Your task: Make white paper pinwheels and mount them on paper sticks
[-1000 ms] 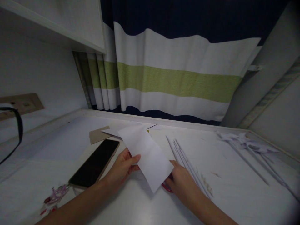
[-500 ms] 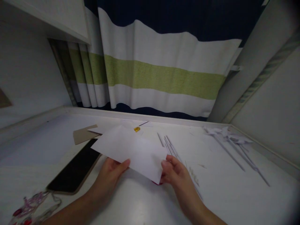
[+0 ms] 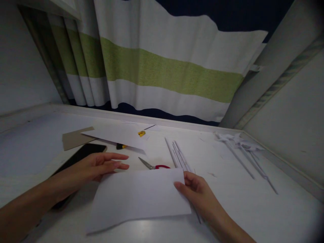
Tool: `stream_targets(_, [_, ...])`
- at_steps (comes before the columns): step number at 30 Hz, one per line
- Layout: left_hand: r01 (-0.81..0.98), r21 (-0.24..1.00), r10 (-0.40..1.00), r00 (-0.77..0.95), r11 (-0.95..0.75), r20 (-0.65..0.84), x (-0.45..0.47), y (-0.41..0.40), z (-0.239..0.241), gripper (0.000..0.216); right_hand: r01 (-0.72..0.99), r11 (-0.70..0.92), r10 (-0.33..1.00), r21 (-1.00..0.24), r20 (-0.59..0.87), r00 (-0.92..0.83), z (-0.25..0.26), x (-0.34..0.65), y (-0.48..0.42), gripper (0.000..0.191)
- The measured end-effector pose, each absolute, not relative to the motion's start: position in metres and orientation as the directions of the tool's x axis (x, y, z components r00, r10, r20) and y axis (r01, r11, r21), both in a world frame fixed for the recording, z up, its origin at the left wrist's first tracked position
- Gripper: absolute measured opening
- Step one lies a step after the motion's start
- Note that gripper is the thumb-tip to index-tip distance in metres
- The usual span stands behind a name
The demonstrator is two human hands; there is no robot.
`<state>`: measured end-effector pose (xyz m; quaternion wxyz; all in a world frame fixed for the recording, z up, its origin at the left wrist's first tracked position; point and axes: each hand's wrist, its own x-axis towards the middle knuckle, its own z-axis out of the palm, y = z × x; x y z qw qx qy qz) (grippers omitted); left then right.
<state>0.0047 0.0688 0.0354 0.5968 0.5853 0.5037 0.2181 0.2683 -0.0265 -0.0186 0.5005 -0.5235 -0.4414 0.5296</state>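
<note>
Pinching paper [image 3: 141, 197] by its right edge in right hand [image 3: 198, 190], above tabletop [image 3: 273, 221]. Holding left hand [image 3: 99, 165] slack, fingers parted, at far-left corner; cannot tell if touching. See no crease or slit yet, scissors [image 3: 152, 167] lying beyond. Judge paper-topped sticks [image 3: 239, 159] done, bare sticks [image 3: 180, 156] not.

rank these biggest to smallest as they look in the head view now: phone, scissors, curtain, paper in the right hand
1. Curtain
2. Paper in the right hand
3. Phone, partly hidden by the left hand and arm
4. Scissors, handles partly hidden by the paper
</note>
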Motion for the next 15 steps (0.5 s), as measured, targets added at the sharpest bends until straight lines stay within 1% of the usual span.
stream_targets(3, [0.468,0.881,0.844,0.44,0.076,-0.306,0.006,0.068,0.03,0.032,-0.024,-0.106,0.991,-0.994,-0.108,0.076,-0.023,0.268,-0.026,0.021])
stream_targets(6, [0.584,0.807,0.836,0.482,-0.082,-0.263,0.007,0.067,0.029,0.019,0.044,-0.083,0.991,-0.996,-0.078,0.108,-0.022,0.268,-0.028,0.019])
stream_targets(8, [0.65,0.744,0.816,0.508,-0.155,-0.274,0.007,0.067,0.029,0.014,0.105,-0.058,0.99,-0.993,-0.043,0.137,-0.019,0.269,-0.029,0.019])
stream_targets(11, [0.684,0.705,0.788,0.533,-0.189,-0.307,0.005,0.066,0.028,0.014,0.211,-0.01,0.986,-0.977,0.026,0.166,-0.013,0.269,-0.032,0.019])
stream_targets(15, [0.673,0.725,0.722,0.575,-0.149,-0.385,0.005,0.065,0.028,0.014,0.345,0.054,0.974,-0.937,0.126,0.19,-0.003,0.27,-0.036,0.014])
